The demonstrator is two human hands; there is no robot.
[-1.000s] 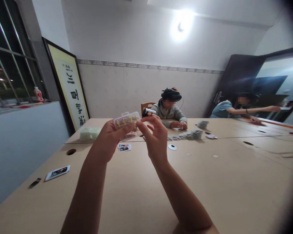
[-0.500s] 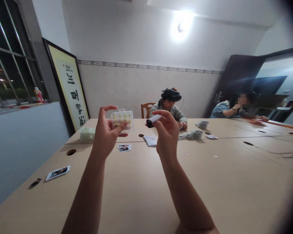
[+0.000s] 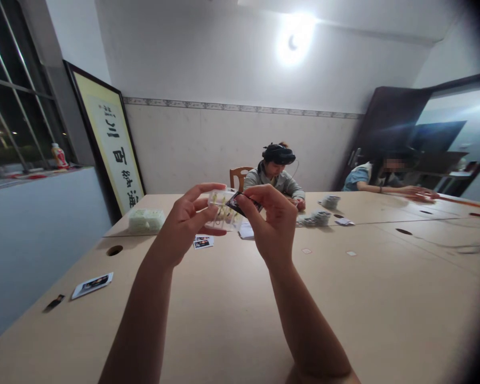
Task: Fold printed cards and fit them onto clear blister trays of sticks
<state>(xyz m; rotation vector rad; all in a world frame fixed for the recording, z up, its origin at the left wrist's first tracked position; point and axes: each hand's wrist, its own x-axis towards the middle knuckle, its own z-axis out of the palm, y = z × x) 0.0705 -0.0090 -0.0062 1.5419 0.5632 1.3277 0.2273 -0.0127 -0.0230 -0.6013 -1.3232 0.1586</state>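
Observation:
My left hand [image 3: 188, 218] grips a clear plastic case [image 3: 224, 213] with small gold-coloured pieces inside, held up above the table. A dark printed card [image 3: 235, 202] is pinched between the thumb and fingers of my right hand [image 3: 274, 218]. The card overlaps the upper right part of the case; whether the two touch I cannot tell. Below the hands, small printed cards [image 3: 204, 242] lie on the table, and a white stack [image 3: 246, 231] is partly hidden behind my right hand.
Clear cases [image 3: 146, 220] are stacked at the table's far left. A white printed packet [image 3: 92, 286] and a small dark card [image 3: 54, 303] lie at the near left. Stacked packets [image 3: 315, 218] stand right of centre. Two people sit across the wooden table [image 3: 216, 320].
My left hand has brought the case to the right, tilting it. The card in my right hand has turned from its pale side to its dark printed side and now overlaps the case.

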